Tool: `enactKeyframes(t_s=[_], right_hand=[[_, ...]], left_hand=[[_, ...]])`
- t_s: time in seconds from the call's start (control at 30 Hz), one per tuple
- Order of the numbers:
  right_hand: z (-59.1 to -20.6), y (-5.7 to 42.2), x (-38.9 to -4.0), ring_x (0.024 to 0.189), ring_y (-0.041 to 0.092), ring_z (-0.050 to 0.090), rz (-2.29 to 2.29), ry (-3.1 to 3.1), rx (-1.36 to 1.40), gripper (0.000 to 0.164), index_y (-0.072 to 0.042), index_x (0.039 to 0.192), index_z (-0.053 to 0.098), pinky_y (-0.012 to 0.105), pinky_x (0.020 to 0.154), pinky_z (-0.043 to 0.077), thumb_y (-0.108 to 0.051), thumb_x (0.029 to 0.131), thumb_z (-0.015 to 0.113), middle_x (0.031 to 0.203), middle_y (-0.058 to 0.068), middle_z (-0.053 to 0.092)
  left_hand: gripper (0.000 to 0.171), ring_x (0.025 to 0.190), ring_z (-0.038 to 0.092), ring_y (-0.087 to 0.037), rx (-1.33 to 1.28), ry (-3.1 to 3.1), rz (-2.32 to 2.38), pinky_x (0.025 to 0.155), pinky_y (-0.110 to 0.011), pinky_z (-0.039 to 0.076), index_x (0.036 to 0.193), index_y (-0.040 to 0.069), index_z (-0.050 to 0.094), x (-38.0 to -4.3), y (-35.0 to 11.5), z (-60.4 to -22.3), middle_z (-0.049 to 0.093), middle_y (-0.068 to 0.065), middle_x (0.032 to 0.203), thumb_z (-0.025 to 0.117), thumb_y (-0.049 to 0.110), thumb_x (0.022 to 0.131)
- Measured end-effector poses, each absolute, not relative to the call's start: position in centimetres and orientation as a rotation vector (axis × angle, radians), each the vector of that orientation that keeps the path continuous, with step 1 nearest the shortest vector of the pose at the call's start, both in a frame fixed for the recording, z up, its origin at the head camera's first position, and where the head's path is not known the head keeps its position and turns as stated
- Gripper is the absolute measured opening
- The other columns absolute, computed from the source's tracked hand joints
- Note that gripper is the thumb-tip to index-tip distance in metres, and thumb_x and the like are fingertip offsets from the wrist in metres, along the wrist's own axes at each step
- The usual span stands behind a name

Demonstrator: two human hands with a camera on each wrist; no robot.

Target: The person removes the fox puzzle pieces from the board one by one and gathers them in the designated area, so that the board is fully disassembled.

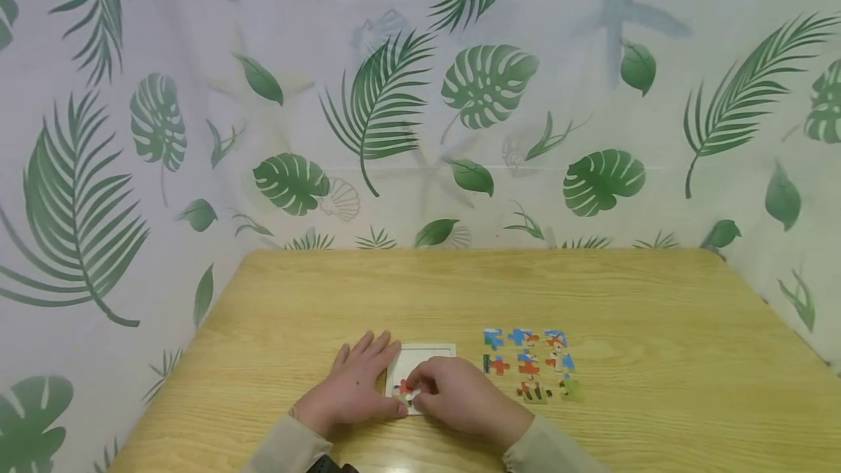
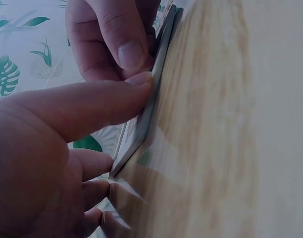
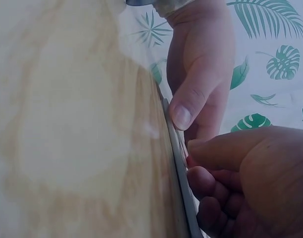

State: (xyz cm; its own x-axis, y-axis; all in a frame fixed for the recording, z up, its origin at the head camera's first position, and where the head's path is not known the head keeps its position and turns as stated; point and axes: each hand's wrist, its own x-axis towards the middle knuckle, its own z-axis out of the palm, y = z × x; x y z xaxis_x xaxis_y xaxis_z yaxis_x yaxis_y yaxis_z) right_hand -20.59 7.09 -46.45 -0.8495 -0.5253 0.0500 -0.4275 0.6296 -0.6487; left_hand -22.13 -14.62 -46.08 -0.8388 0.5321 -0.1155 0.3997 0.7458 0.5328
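A white puzzle tray point(image 1: 428, 347) lies flat on the table, its thin edge point(image 2: 136, 136) showing in the left wrist view. My left hand point(image 1: 358, 387) is spread along its left side, fingers straight, the thumb resting on the near edge. Over the tray, my right hand point(image 1: 460, 394) has curled fingers and pinches a small jigsaw piece, mostly hidden; a bit of red point(image 3: 190, 161) shows at its fingertips. In the tray's near left corner, a red and white jigsaw piece point(image 1: 404, 387) is partly visible beside the right fingers.
Several loose jigsaw pieces point(image 1: 528, 365), in blue, red and green, lie in rough rows right of the tray. The wooden table point(image 1: 368, 290) ends at a leaf-patterned cloth point(image 1: 407, 217) behind and at both sides.
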Motion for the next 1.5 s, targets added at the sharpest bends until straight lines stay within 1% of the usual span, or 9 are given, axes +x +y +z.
enactKeyframes(t_s=[0.4,0.47,0.6,0.7,0.73,0.9,1.1,1.3,1.5], right_hand=[[-46.6,6.3,-20.4,0.061,0.003,0.048,-0.931,2.805,-0.725,0.009,-0.019,0.095,0.073,0.025,0.06,0.043,-0.018,0.087,0.074,0.069,-0.013,0.053],[-46.8,6.2,-20.3,0.061,0.003,0.049,-0.922,2.81,-0.709,0.009,-0.019,0.095,0.073,0.026,0.061,0.044,-0.02,0.086,0.075,0.069,-0.014,0.053],[-47.2,6.1,-20.1,0.062,0.002,0.049,-0.925,2.815,-0.693,0.008,-0.021,0.093,0.072,0.03,0.068,0.044,-0.026,0.088,0.076,0.07,-0.015,0.054],[-47.2,5.9,-20.1,0.063,0.0,0.051,-0.976,2.827,-0.704,0.007,-0.024,0.089,0.071,0.029,0.07,0.044,-0.029,0.09,0.076,0.071,-0.018,0.055],[-47.2,5.8,-20.1,0.063,-0.001,0.052,-1.003,2.827,-0.706,0.007,-0.025,0.087,0.071,0.028,0.068,0.044,-0.029,0.09,0.075,0.071,-0.019,0.056],[-46.9,5.5,-20.2,0.065,-0.001,0.054,-1.093,2.833,-0.653,0.012,-0.028,0.082,0.067,0.025,0.066,0.045,-0.027,0.092,0.074,0.07,-0.02,0.058],[-46.8,5.3,-20.2,0.067,0.003,0.053,-1.211,2.774,-0.573,0.017,-0.026,0.08,0.064,0.025,0.064,0.045,-0.027,0.091,0.077,0.073,-0.017,0.06],[-46.7,5.4,-20.5,0.068,0.004,0.057,-1.295,2.718,-0.54,0.01,-0.025,0.089,0.066,0.026,0.065,0.047,-0.022,0.092,0.074,0.074,-0.016,0.062],[-46.2,7.5,-21.0,0.074,0.007,0.06,-1.315,2.677,-0.489,0.013,-0.024,0.085,0.068,0.028,0.068,0.049,-0.017,0.096,0.069,0.079,-0.017,0.067]], left_hand=[[0.101,0.152,0.008,-0.041,0.726,2.69,0.728,0.116,-0.068,0.003,0.158,0.004,0.032,-22.0,-14.6,-46.1,0.02,-0.017,0.166,0.078,0.053,0.083],[0.102,0.152,0.008,-0.041,0.726,2.691,0.725,0.116,-0.068,0.003,0.158,0.003,0.032,-21.9,-14.5,-46.1,0.02,-0.018,0.166,0.078,0.053,0.082],[0.103,0.152,0.009,-0.042,0.719,2.683,0.727,0.116,-0.068,0.002,0.158,0.002,0.033,-21.9,-14.5,-46.2,0.021,-0.018,0.165,0.08,0.052,0.081],[0.102,0.152,0.009,-0.042,0.717,2.685,0.73,0.115,-0.069,0.003,0.157,0.002,0.033,-22.0,-14.6,-46.2,0.022,-0.019,0.165,0.08,0.051,0.081],[0.102,0.152,0.01,-0.042,0.719,2.689,0.731,0.115,-0.069,0.003,0.157,0.002,0.034,-22.0,-14.6,-46.2,0.022,-0.019,0.165,0.08,0.051,0.081],[0.1,0.152,0.011,-0.042,0.73,2.694,0.73,0.115,-0.069,0.004,0.157,0.002,0.034,-22.1,-14.5,-46.0,0.023,-0.018,0.165,0.078,0.051,0.081],[0.103,0.152,0.009,-0.042,0.722,2.68,0.752,0.115,-0.07,0.002,0.157,0.001,0.034,-21.9,-14.5,-45.8,0.022,-0.019,0.165,0.079,0.052,0.08],[0.102,0.152,0.009,-0.042,0.727,2.69,0.754,0.115,-0.07,0.002,0.157,0.003,0.034,-21.9,-14.5,-45.6,0.022,-0.019,0.165,0.079,0.053,0.08],[0.102,0.152,0.007,-0.041,0.707,2.676,0.737,0.115,-0.068,0.001,0.158,0.005,0.033,-21.9,-14.4,-45.8,0.02,-0.017,0.166,0.079,0.053,0.081]])
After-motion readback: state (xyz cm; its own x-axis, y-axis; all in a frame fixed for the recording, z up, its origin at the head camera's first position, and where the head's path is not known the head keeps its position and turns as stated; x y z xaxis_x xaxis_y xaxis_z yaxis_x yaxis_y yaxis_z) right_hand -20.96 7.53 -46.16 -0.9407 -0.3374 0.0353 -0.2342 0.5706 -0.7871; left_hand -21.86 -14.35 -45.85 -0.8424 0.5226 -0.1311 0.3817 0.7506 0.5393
